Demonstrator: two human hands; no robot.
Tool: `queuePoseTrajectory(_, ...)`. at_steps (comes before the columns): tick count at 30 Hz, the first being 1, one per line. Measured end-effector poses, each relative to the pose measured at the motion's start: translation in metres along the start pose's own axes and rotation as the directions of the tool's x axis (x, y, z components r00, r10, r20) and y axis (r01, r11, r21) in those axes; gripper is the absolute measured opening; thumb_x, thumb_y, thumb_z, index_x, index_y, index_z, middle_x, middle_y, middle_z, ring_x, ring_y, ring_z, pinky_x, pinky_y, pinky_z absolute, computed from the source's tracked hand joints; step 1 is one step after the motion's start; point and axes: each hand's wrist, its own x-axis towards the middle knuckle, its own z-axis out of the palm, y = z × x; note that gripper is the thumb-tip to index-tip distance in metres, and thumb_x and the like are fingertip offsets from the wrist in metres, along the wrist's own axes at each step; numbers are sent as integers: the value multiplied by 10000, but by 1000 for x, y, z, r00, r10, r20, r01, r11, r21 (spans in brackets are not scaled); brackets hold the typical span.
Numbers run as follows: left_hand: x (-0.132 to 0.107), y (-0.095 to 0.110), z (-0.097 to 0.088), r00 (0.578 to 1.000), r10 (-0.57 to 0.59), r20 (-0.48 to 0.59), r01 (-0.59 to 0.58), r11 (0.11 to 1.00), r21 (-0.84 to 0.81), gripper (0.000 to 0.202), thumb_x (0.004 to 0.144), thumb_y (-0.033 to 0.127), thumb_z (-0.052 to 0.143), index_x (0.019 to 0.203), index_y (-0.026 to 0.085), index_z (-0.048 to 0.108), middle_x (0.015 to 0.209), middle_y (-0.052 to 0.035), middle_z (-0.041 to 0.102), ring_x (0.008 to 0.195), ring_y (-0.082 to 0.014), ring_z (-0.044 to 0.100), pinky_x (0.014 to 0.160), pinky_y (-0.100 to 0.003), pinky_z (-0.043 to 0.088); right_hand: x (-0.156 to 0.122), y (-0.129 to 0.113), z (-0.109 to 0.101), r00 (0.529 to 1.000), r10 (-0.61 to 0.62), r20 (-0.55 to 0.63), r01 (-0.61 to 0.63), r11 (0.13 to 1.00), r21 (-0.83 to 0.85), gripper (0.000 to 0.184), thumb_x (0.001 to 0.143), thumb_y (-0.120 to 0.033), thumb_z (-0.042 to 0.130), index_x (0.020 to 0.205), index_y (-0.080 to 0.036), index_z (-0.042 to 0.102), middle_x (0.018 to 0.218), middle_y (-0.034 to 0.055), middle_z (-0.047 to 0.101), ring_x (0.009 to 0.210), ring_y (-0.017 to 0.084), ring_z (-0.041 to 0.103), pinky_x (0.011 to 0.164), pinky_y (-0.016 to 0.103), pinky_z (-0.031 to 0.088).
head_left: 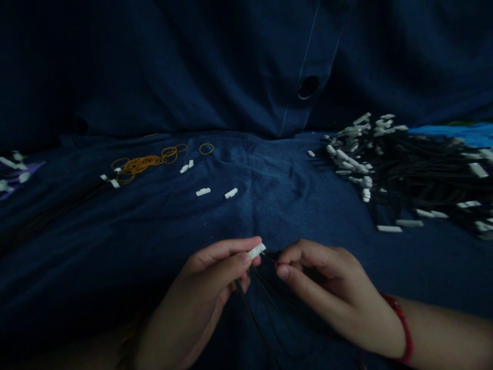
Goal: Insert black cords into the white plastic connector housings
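Note:
My left hand [204, 288] pinches a small white plastic connector [257, 251] between thumb and forefinger, low in the middle of the view. My right hand [327, 293], with a red band at its wrist [402, 329], pinches thin black wires [269, 258] just right of the connector. The wires run down and back between both hands over the dark blue cloth [246, 205]. The two hands' fingertips are almost touching.
A big heap of black wires with white connectors [408, 169] lies at the right. Yellow rubber bands [144, 163] and a few loose white connectors [215, 192] lie at the left centre. More white pieces [13, 169] sit at the far left edge.

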Motion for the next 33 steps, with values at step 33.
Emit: queuePoseTrajectory(33, 0, -4, 4, 998, 29, -59, -30, 999, -11, 150, 727, 201, 605, 854, 195, 685, 765, -11, 640, 675, -102, 486, 677, -225, 375, 4, -8, 10, 985, -71, -159, 39, 979, -200, 171, 784, -172, 461, 616, -162, 429, 510, -51, 450, 439, 45, 404, 444, 165, 294)
